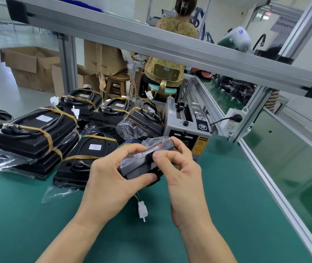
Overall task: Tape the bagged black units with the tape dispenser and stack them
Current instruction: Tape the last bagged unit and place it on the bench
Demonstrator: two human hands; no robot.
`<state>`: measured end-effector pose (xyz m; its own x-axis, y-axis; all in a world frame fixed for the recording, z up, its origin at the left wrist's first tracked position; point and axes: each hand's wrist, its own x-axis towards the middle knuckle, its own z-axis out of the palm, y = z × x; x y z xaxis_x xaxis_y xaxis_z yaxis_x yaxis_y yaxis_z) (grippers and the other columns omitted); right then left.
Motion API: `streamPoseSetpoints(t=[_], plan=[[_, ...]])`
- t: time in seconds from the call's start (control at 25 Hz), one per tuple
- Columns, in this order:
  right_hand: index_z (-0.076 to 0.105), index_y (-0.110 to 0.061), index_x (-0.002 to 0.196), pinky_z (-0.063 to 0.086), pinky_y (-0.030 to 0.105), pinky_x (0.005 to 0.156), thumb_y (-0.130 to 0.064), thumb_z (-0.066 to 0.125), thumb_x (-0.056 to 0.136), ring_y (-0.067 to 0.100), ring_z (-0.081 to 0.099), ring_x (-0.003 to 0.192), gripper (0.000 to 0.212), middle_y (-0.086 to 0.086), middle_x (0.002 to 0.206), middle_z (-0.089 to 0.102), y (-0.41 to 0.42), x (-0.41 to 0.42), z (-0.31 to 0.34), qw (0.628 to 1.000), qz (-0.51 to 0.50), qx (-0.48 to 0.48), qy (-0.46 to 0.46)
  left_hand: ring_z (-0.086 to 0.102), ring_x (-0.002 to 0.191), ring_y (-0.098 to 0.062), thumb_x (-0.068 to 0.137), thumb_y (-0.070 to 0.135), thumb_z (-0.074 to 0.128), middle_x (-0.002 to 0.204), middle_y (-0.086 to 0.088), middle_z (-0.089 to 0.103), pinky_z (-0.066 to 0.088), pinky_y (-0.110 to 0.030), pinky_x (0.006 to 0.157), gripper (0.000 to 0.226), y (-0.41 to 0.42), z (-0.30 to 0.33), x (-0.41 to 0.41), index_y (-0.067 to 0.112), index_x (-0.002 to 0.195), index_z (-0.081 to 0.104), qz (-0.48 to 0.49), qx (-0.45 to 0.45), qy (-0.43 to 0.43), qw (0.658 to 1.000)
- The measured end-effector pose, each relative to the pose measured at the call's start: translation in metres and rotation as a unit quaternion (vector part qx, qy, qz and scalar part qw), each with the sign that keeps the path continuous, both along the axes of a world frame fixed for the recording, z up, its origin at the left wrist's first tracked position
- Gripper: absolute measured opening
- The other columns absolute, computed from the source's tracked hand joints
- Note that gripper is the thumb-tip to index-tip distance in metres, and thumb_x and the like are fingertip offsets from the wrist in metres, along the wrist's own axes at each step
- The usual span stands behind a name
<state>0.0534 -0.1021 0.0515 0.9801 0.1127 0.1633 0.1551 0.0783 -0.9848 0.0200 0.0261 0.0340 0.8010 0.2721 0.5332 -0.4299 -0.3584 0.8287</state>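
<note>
Both hands hold one bagged black unit [142, 164] on edge above the green mat, just in front of the grey tape dispenser [187, 122]. My left hand [111, 179] grips its near left end, thumb underneath. My right hand [181, 168] holds the right end, thumb pressing on its top edge. A wire with a white connector [142, 210] dangles from the unit. To the left lie several taped black units: a stack of two [31, 135], one flat unit [86, 156] beside my left hand, more behind [111, 111].
The green mat [37, 215] covers the bench. An aluminium frame rail [265, 168] borders the right side, with a power socket [235, 120] behind the dispenser. A seated person [170, 54], a wooden stool [117, 84] and cardboard boxes [29, 65] are beyond the bench.
</note>
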Motion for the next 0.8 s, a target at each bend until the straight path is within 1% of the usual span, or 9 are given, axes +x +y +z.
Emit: streamPoseSetpoints(t=[0.12,0.24,0.32,0.44,0.52,0.64,0.68,0.8], plan=[[0.075,-0.027,0.066,0.035,0.022,0.101,-0.018,0.072,0.081,-0.023,0.041,0.115,0.018,-0.033,0.127,0.044,0.0019,-0.0004,-0.0006,1.0,-0.013,-0.019,-0.011,0.064,0.08,0.002,0.052,0.045,0.078,0.091,0.023,0.069,0.044,-0.005,0.069,0.047,-0.0005,0.0005,-0.0002,0.042,0.097,0.065,0.001,0.0,0.001,1.0],[0.075,-0.028,0.066,0.035,0.023,0.102,-0.017,0.072,0.082,-0.024,0.041,0.114,0.02,-0.028,0.13,0.045,0.0025,0.0,-0.0027,0.999,-0.024,-0.029,-0.025,0.064,0.08,0.001,0.052,0.045,0.078,0.091,0.023,0.069,0.045,-0.005,0.069,0.046,-0.0009,0.0008,-0.0004,0.042,0.097,0.065,-0.001,0.0,0.0,1.0],[0.075,-0.027,0.067,0.035,0.021,0.101,-0.016,0.072,0.082,-0.024,0.041,0.115,0.019,-0.024,0.132,0.046,0.0027,-0.0001,-0.0033,0.999,-0.028,-0.033,-0.032,0.064,0.079,0.001,0.052,0.046,0.078,0.09,0.023,0.069,0.045,-0.006,0.069,0.046,-0.001,0.0013,-0.0004,0.042,0.096,0.065,-0.002,0.0,0.0,1.0],[0.074,-0.027,0.069,0.034,0.015,0.097,-0.017,0.072,0.082,-0.024,0.04,0.115,0.017,-0.023,0.133,0.047,0.0026,-0.001,-0.0044,0.997,-0.039,-0.05,-0.048,0.064,0.08,0.001,0.052,0.047,0.077,0.091,0.023,0.069,0.046,-0.006,0.069,0.047,-0.001,0.0015,-0.0008,0.042,0.097,0.065,-0.001,-0.004,0.001,1.0],[0.073,-0.025,0.07,0.034,0.007,0.094,-0.018,0.072,0.082,-0.023,0.04,0.116,0.014,-0.024,0.132,0.047,0.0031,-0.0014,-0.0047,0.995,-0.053,-0.067,-0.059,0.064,0.081,0.002,0.052,0.045,0.08,0.091,0.023,0.069,0.045,-0.005,0.069,0.047,-0.0011,0.0014,-0.0005,0.042,0.097,0.065,-0.002,-0.001,-0.001,1.0],[0.072,-0.021,0.066,0.029,-0.005,0.087,-0.018,0.072,0.081,-0.023,0.04,0.115,0.015,-0.023,0.131,0.048,0.0048,-0.0021,-0.0044,0.991,-0.074,-0.088,-0.073,0.064,0.08,0.004,0.053,0.036,0.084,0.09,0.024,0.068,0.044,-0.004,0.068,0.048,-0.0012,0.001,0.0001,0.042,0.096,0.065,0.003,0.002,-0.004,1.0],[0.071,-0.021,0.065,0.027,-0.006,0.085,-0.018,0.072,0.081,-0.024,0.039,0.115,0.016,-0.021,0.132,0.048,0.0056,-0.0027,-0.0042,0.989,-0.079,-0.093,-0.077,0.063,0.08,0.004,0.053,0.037,0.084,0.09,0.024,0.068,0.044,-0.004,0.068,0.048,-0.0011,0.0013,0.0004,0.042,0.096,0.065,0.003,0.002,-0.005,1.0],[0.069,-0.023,0.065,0.024,-0.008,0.083,-0.018,0.072,0.081,-0.025,0.037,0.115,0.018,-0.018,0.132,0.049,0.0072,-0.0049,-0.0039,0.987,-0.087,-0.103,-0.084,0.064,0.081,0.004,0.053,0.047,0.079,0.091,0.025,0.068,0.043,-0.003,0.068,0.046,-0.0012,0.0025,0.0,0.043,0.097,0.064,-0.001,0.001,-0.006,1.0]])
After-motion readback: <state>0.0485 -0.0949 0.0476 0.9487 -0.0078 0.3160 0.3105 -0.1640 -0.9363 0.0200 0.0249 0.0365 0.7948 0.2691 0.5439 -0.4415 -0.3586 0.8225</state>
